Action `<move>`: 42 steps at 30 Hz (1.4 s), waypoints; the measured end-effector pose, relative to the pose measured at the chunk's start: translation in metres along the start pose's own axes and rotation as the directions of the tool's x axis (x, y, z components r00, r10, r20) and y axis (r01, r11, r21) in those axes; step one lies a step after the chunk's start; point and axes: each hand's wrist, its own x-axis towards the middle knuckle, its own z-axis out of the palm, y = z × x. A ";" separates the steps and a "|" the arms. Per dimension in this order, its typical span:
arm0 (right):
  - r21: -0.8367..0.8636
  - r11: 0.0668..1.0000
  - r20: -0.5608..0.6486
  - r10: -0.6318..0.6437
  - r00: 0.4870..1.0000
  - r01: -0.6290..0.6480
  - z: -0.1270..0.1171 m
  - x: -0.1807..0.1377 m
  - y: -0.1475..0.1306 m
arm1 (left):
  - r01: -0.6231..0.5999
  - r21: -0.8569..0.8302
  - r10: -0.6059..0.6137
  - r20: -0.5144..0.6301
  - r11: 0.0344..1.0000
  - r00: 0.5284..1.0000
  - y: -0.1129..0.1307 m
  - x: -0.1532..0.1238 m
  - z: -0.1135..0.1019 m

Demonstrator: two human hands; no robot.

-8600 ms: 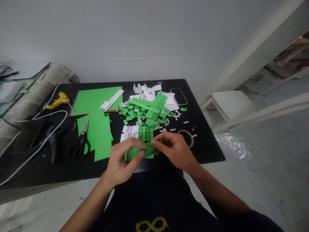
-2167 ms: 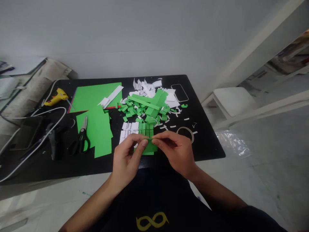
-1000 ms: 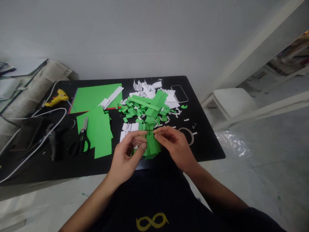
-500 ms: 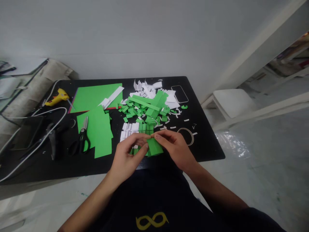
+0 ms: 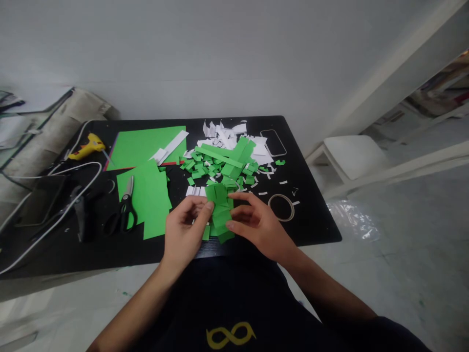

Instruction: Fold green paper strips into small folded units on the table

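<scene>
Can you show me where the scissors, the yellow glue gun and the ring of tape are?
scissors [image 5: 124,210]: head view, near the pivot above the black handles.
yellow glue gun [image 5: 88,146]: head view, on its yellow body.
ring of tape [image 5: 281,206]: head view, on the ring's rim.

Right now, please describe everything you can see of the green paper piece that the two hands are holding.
The green paper piece looks like thin, matte coloured paper made of small rectangular segments joined in rows, with a bent, uneven outline. It is held raised above the near edge of the black table, standing roughly upright and facing the camera. The left hand pinches its left side with the thumb in front; the right hand holds its right edge with fingertips. Its back is hidden.
</scene>
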 end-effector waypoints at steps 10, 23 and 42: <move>-0.009 1.000 -0.030 -0.021 0.999 0.021 0.002 0.001 -0.001 | 0.158 -0.170 -0.150 0.060 0.973 0.987 -0.001 0.005 -0.004; -0.038 0.982 -0.088 -0.186 0.979 0.183 0.001 0.004 0.003 | -0.042 -0.246 0.085 0.168 0.968 0.982 -0.007 -0.014 -0.004; -0.164 0.930 -0.067 -0.344 0.937 0.329 0.000 0.002 0.001 | -0.049 -0.129 0.065 0.124 0.990 0.990 0.002 -0.012 -0.007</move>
